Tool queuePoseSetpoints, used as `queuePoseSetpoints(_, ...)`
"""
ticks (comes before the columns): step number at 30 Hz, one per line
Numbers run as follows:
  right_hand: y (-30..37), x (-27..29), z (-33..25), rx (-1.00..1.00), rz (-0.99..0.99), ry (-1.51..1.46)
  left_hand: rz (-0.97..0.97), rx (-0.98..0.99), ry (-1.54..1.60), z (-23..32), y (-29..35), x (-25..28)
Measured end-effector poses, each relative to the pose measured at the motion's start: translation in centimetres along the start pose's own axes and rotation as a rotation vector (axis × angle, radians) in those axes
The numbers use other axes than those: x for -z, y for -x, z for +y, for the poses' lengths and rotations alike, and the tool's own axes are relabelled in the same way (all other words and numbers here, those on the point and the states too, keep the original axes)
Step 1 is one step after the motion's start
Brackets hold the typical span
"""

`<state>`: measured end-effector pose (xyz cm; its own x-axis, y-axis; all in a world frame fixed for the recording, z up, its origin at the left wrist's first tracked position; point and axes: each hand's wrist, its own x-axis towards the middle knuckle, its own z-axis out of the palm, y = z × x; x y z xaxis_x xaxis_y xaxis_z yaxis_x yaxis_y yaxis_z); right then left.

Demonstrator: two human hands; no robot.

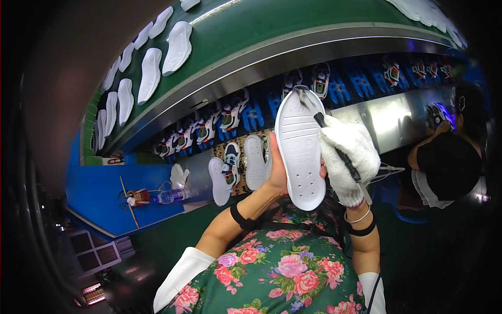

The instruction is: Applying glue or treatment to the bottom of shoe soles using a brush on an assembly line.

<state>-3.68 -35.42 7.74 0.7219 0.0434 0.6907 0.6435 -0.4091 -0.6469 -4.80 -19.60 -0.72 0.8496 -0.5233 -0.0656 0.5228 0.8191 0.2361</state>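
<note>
Grip: left hand (280, 166) pinches white sole (299, 152), right hand (351, 149) clasps brush (319, 120) | far-end brushing seems unfinished | loose soles (255, 163) left of white sole lie unattached

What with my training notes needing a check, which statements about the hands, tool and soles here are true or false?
1. The left hand holds a white sole. True.
2. The left hand is gloved. False: it is bare; the right hand is gloved.
3. The right hand holds a brush. True.
4. The brush's tip is over the sole's lower end. False: it is over the upper end.
5. More soles lie on the green surface. True.
</note>
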Motion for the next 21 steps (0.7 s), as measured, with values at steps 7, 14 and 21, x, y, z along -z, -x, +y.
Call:
queuePoseSetpoints(7, 1.2, -0.1, 0.9, -0.039, -0.092, -0.295, 0.374, -0.082, 0.036, 0.5, -0.9, -1.9)
queuePoseSetpoints(14, 1.1, 0.5, 0.6, 0.14, -0.209, 0.007, 0.266, -0.045, -0.439, 0.9, -1.5, -0.6)
queuePoseSetpoints(21, 1.4, 1.9, 2.2, 0.13, -0.103, -0.106, -0.204, 0.003, 0.082, 0.7, -2.1, 1.1)
